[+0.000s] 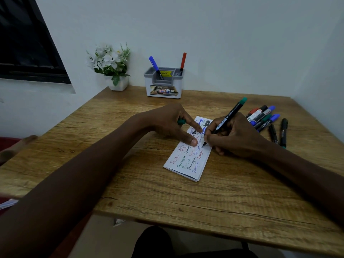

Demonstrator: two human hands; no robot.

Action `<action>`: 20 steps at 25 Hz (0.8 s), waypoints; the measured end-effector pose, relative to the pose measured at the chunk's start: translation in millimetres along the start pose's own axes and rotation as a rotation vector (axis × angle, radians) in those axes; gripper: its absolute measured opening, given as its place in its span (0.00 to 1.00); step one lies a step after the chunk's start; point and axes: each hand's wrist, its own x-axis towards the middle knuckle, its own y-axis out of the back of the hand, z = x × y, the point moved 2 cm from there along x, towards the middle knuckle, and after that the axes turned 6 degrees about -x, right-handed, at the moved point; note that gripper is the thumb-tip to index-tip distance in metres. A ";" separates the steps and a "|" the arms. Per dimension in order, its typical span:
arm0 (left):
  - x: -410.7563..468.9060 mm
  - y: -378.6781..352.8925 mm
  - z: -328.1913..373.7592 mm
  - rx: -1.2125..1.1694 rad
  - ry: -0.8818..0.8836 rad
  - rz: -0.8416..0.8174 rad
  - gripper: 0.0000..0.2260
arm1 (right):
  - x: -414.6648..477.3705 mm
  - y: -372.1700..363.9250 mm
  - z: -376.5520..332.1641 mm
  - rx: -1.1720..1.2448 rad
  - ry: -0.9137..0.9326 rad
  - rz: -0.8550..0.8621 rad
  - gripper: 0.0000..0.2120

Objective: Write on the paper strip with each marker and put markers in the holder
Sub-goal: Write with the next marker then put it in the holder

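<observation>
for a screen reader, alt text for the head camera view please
A right hand writes with a green marker on a paper strip that the left hand pins down, gripping a green cap. Behind, a holder has two markers.

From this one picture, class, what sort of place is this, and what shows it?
Probably a home or office desk corner: a wooden table against a plain wall, a marker holder, and a small potted plant.

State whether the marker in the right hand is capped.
Uncapped: the green marker shows a bare tip on the paper strip; the left hand holds a green cap.
</observation>
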 end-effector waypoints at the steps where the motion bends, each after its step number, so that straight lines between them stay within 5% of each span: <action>1: -0.3 0.2 0.9 0.004 -0.004 0.000 0.22 | 0.2 0.2 0.3 -0.003 -0.003 0.004 0.02; 20: 2.2 -0.2 -5.6 -0.004 -0.016 0.010 0.21 | 1.0 0.6 -0.8 -0.018 -0.079 0.040 0.03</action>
